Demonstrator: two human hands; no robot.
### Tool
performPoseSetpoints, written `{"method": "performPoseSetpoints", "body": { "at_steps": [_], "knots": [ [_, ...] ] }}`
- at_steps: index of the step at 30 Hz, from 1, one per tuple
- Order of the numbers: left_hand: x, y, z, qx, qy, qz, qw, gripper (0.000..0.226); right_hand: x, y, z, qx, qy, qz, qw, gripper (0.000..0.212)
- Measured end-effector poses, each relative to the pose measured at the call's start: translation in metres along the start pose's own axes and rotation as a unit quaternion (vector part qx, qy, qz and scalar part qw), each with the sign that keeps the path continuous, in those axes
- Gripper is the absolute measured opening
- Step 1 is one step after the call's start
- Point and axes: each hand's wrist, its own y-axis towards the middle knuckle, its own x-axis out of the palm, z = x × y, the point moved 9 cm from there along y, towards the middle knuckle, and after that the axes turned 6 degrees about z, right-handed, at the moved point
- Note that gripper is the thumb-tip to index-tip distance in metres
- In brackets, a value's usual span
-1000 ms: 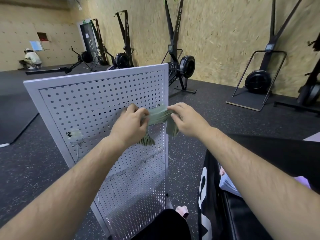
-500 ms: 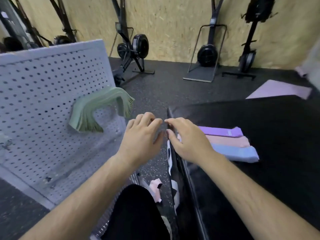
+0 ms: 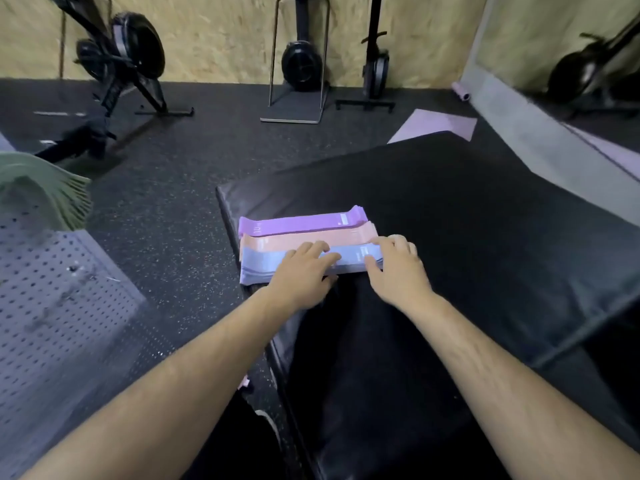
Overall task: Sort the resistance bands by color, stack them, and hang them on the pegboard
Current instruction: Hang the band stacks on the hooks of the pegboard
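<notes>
Three stacks of bands lie side by side on the black mat (image 3: pixel 450 209): purple stack (image 3: pixel 298 223) far, pink stack (image 3: pixel 277 241) in the middle, blue stack (image 3: pixel 263 265) near. The left hand (image 3: pixel 301 275) rests flat on the blue stack. The right hand (image 3: pixel 394 268) pinches its right end. The green bands (image 3: pixel 52 188) hang on the pegboard (image 3: pixel 52 306), far left.
</notes>
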Motion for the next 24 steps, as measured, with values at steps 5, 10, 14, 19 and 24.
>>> {"method": "performPoseSetpoints", "body": {
  "at_steps": [5, 10, 14, 19, 24],
  "knots": [
    [0.012, 0.005, -0.006, -0.01, -0.01, 0.025, 1.0, 0.028, 0.019, 0.03, 0.037, 0.184, 0.132, -0.094, 0.97, 0.064],
    [0.015, 0.005, -0.009, -0.014, -0.018, 0.047, 0.999, 0.025, 0.029, 0.05, 0.045, 0.259, 0.201, -0.157, 0.932, 0.032],
    [0.015, 0.01, -0.014, -0.034, -0.037, 0.031, 0.998, 0.025, 0.033, 0.056, 0.047, 0.266, 0.232, -0.206, 0.913, 0.027],
    [0.01, 0.033, -0.008, -0.034, 0.004, -0.017, 0.999, 0.029, 0.036, 0.057, 0.044, 0.234, 0.241, -0.208, 0.919, 0.024],
    [0.008, 0.06, -0.004, -0.01, -0.004, -0.013, 1.0, 0.03, 0.022, 0.057, 0.03, 0.134, 0.222, -0.173, 0.95, 0.021]
  ]
}}
